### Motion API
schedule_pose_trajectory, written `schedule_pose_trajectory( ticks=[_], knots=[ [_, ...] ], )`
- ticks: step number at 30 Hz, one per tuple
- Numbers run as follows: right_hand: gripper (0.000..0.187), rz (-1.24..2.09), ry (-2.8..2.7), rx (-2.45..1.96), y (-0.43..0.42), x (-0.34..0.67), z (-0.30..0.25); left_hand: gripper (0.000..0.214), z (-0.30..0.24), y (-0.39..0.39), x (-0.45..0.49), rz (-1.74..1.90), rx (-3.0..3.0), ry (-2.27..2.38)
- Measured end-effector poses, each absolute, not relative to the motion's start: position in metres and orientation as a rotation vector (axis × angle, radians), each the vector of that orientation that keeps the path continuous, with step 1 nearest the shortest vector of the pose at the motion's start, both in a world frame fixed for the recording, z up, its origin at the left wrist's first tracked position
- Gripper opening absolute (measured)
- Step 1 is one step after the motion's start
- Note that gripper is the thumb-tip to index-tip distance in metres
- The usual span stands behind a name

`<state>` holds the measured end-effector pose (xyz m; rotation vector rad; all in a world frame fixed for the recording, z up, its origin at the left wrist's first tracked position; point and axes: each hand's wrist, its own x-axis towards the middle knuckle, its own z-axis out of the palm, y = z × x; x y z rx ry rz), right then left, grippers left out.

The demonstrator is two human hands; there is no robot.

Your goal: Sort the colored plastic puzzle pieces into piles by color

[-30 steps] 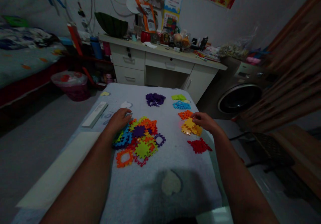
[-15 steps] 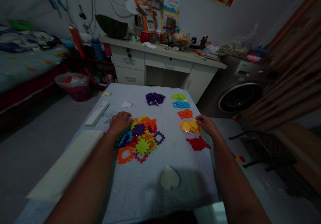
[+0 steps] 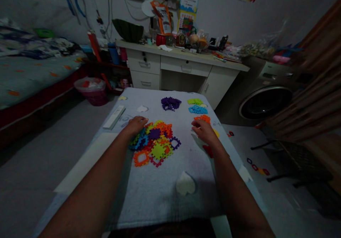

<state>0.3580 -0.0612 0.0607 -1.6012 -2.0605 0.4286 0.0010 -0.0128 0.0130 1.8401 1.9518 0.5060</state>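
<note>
A mixed pile of colourful toothed plastic building tiles (image 3: 158, 149) lies mid-table, some solid, some hollow frames. My left hand (image 3: 136, 125) is at the pile's far left edge, fingers stretched toward it; no tile shows in them. My right hand (image 3: 203, 129) hovers right of the pile, fingers loosely bent and apart, with nothing visible in them. Sorted piles stand around: purple tiles (image 3: 170, 103), lime tiles (image 3: 195, 101), blue tiles (image 3: 198, 109) and orange tiles (image 3: 204, 118). My right hand and forearm partly cover the yellow tiles (image 3: 216, 133) and red tiles (image 3: 208, 150).
The cloth-covered table (image 3: 160, 191) carries a white narrow box (image 3: 114, 117) and a pale flat board (image 3: 87, 161) at left. Behind stands a cluttered desk (image 3: 183, 58), with a washing machine (image 3: 262, 92) to its right. Several linked tiles (image 3: 255, 167) lie on the floor.
My right hand has left the yellow tiles and moved left toward the mixed pile. My left hand stays by the pile's edge. The view has shifted slightly.
</note>
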Motion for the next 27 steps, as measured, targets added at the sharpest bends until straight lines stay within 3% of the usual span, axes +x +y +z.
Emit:
schedule_pose_trajectory(
  ticks=[6, 11, 16, 20, 27],
  knots=[
    [0.024, 0.526, -2.323, -1.286, -0.067, 0.278, 0.052, 0.054, 0.019, -0.033, -0.009, 0.569, 1.847, 1.727],
    [0.052, 0.551, -2.284, -1.350, -0.047, 0.259, 0.031, 0.056, 0.013, -0.064, -0.003, 0.696, 1.928, 1.894],
    [0.056, 0.616, -2.251, -1.433, -0.038, 0.260, 0.018, 0.051, 0.005, -0.087, 0.011, 0.719, 1.987, 2.028],
    [0.047, 0.592, -2.248, -1.412, -0.040, 0.264, 0.018, 0.047, 0.002, -0.092, 0.013, 0.765, 2.003, 2.047],
    [0.005, 0.662, -2.147, -1.411, -0.028, 0.290, 0.030, 0.047, -0.003, -0.093, 0.008, 0.928, 1.922, 1.974]
  ],
)
